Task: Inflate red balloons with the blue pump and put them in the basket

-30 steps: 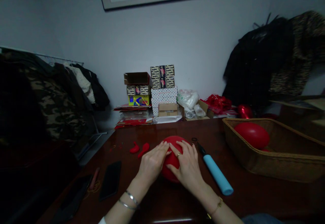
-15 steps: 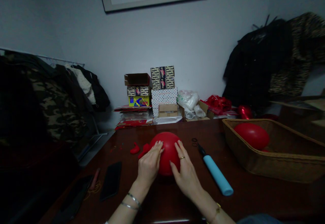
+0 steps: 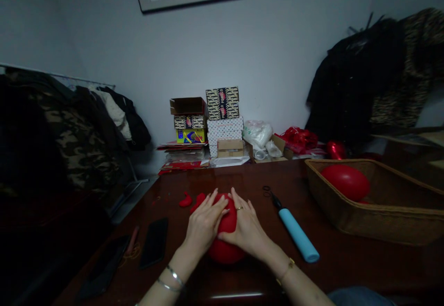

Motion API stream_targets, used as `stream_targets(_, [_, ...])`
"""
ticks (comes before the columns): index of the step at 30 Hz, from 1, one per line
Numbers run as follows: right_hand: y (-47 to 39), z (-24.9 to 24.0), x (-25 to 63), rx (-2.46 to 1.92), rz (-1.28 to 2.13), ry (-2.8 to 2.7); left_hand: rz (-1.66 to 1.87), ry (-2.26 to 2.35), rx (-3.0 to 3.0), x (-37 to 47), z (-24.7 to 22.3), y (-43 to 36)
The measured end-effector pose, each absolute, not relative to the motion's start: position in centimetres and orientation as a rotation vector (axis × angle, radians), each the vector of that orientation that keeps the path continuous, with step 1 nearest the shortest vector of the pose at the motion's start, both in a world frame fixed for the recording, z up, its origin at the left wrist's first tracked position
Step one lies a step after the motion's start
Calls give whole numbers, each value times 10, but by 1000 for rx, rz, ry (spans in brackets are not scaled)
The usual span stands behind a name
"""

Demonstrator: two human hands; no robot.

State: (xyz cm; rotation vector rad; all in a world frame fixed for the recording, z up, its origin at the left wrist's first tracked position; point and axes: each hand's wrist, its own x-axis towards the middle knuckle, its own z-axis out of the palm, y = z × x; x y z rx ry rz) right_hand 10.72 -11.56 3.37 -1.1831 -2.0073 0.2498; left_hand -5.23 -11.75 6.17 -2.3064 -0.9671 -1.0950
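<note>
A round red balloon (image 3: 227, 250) is on the dark wooden table (image 3: 270, 276), between and under both my hands. My left hand (image 3: 204, 223) presses on its upper left side with the fingers stretched out. On its upper right side lies my right hand (image 3: 248, 227), thumb spread from the fingers, a ring on one finger. The two hands are close together over the top of the balloon and hide much of it. Uninflated red balloons (image 3: 185, 199) lie just beyond my left hand. To the right of my right hand is a light blue hand pump (image 3: 298, 235) with a black nozzle.
A wicker basket (image 3: 378, 223) at the right holds an inflated red balloon (image 3: 346, 182). Two dark phones, one here (image 3: 153, 242), lie at the left beside a pinkish stick with rubber bands. Stacked boxes (image 3: 225, 130) and plastic bags stand behind the table.
Both hands have come closer together over the balloon. The balloon sits lower, nearer the table's front edge, and its top is more covered. The view has shifted slightly.
</note>
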Motion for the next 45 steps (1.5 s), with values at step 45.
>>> stream_targets(45, [-105,-89,154,-1434,296,-2187,-911,-1078,-2515,-65,27,-102])
